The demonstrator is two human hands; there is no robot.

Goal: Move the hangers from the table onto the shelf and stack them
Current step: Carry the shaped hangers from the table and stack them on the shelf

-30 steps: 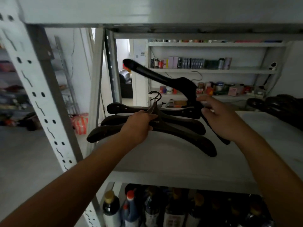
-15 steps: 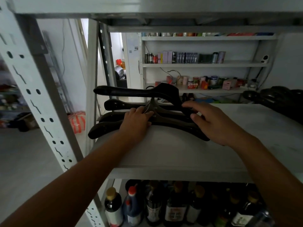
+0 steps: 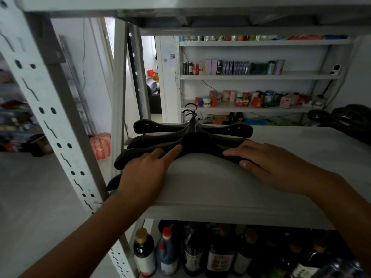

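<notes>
Several dark hangers (image 3: 192,137) lie stacked at the left end of the white shelf board (image 3: 220,185), hooks (image 3: 189,113) pointing away from me. The left arms overhang the board's edge. My left hand (image 3: 144,171) lies over the left arms of the front hangers, fingers stretched along them, thumb hidden. My right hand (image 3: 267,163) holds the right end of the front hanger, fingers on top and thumb at its near side.
A second pile of dark hangers (image 3: 345,121) sits at the shelf's far right. A perforated steel post (image 3: 54,121) stands close on the left, with another shelf board low overhead. Several bottles (image 3: 192,253) fill the level below. Stocked wall shelves (image 3: 251,105) stand behind.
The hanger my right hand held tilted up has come down flat onto the stack. Both hands have slid outward from the necks to the hanger arms.
</notes>
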